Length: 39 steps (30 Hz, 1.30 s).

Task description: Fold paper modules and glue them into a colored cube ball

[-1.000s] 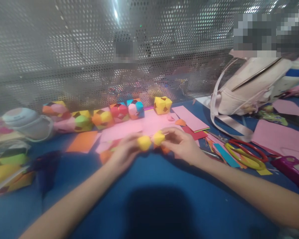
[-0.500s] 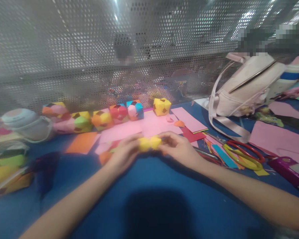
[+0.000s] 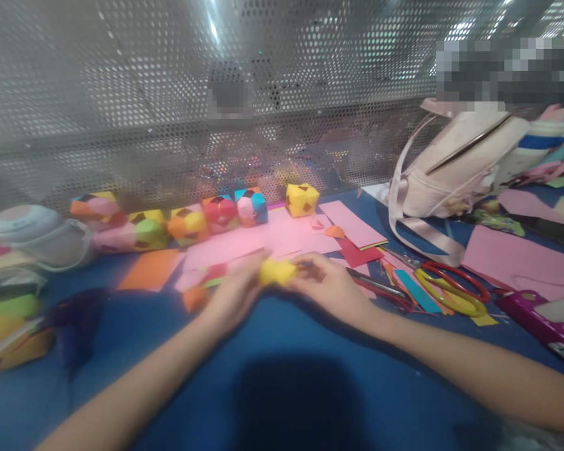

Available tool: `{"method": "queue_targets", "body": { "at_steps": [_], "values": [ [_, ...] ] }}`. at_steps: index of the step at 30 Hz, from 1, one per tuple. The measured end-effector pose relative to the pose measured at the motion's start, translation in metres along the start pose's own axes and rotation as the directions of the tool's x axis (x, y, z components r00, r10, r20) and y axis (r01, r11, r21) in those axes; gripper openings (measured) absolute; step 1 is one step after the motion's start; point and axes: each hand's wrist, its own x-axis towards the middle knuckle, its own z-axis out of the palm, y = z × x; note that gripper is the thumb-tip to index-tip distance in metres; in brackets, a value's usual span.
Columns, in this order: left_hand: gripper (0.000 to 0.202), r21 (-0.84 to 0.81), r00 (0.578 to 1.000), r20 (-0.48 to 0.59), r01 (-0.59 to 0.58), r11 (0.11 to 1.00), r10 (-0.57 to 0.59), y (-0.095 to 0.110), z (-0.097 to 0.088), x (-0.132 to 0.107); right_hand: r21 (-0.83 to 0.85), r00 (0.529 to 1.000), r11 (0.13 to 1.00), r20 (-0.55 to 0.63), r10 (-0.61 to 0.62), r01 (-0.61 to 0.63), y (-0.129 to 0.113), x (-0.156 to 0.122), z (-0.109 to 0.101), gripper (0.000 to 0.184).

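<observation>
Between my two hands is a small folded piece of yellow paper (image 3: 276,272), blurred, held just above the blue tabletop (image 3: 282,332). My left hand (image 3: 239,282) is closed on its left end. The fingers of my right hand (image 3: 322,279) pinch its right end. Behind my hands lie pink paper sheets (image 3: 230,246). A yellow folded paper ball (image 3: 302,200) with dark diamond patches stands beyond them. To the left of it, several multicoloured paper balls (image 3: 188,225) sit in a row. An orange paper square (image 3: 149,269) lies left of my left hand.
Right of my right hand lie scissors with red handles (image 3: 460,279), yellow-handled scissors (image 3: 444,294), paper strips and a purple tool (image 3: 540,322). A pale backpack (image 3: 460,163) leans at the back right. A dark glue gun (image 3: 78,319) and a white lidded container (image 3: 40,232) are at left. Perforated metal panel (image 3: 169,125) behind.
The yellow paper's two bumps look closer together now, and my right hand has moved slightly left. The whole view has shifted a little.
</observation>
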Motion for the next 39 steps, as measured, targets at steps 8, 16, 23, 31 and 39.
{"method": "queue_targets", "body": {
  "at_steps": [8,16,23,31,39],
  "values": [
    [0.044,0.659,0.967,0.058,-0.225,0.718,0.249,-0.011,0.001,-0.01,-0.152,0.999,0.988,0.032,0.034,-0.029,-0.005,-0.011,0.011,0.017],
    [0.023,0.781,0.939,0.284,-0.344,0.522,0.195,-0.013,-0.008,-0.003,-0.469,0.933,0.883,0.333,0.141,0.034,-0.018,-0.012,-0.002,0.009],
    [0.027,0.802,0.956,0.257,-0.293,0.52,0.143,-0.011,-0.012,-0.003,-0.618,0.974,0.766,0.223,-0.042,0.174,-0.033,0.023,-0.052,0.019],
    [0.067,0.827,0.954,0.254,-0.3,0.475,0.16,-0.009,-0.007,-0.013,-0.559,0.756,0.713,0.652,0.063,0.423,-0.013,0.047,-0.056,0.071],
    [0.034,0.848,0.938,0.274,-0.34,0.408,0.213,-0.016,-0.017,-0.011,-0.546,0.746,0.719,0.663,0.058,0.43,-0.008,0.05,-0.041,0.055]
  ]
}}
